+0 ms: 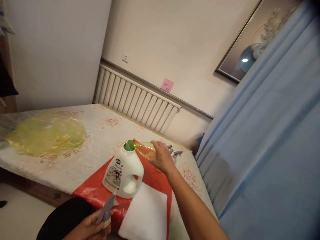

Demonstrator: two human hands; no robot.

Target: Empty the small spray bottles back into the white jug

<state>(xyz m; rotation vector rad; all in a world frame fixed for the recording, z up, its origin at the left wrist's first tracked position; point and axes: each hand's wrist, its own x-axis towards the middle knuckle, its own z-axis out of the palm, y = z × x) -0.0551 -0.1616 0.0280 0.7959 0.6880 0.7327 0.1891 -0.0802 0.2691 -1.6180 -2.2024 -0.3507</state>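
Left hand (93, 226), low, curled round grey spray head (107, 210); right hand (161, 156), outstretched, clasps bottle (145, 150) tipped at white jug's (128, 175) mouth; label (115, 173) text illegible.

On the cream floral cover (100, 128), a white plastic jug (120, 168) stands on a red plastic sheet (95, 181), a white rectangular cloth (147, 213) before it to the right and a thin yellow plastic bag (47, 130) well to its left. At the jug's mouth is a clear plastic bottle (146, 150) in the right hand (162, 156); before the jug, a grey plastic spray head (107, 209) in the left hand (92, 226). Behind the cover is a white ribbed radiator (135, 99), a blue cloth curtain (262, 140) to the right.
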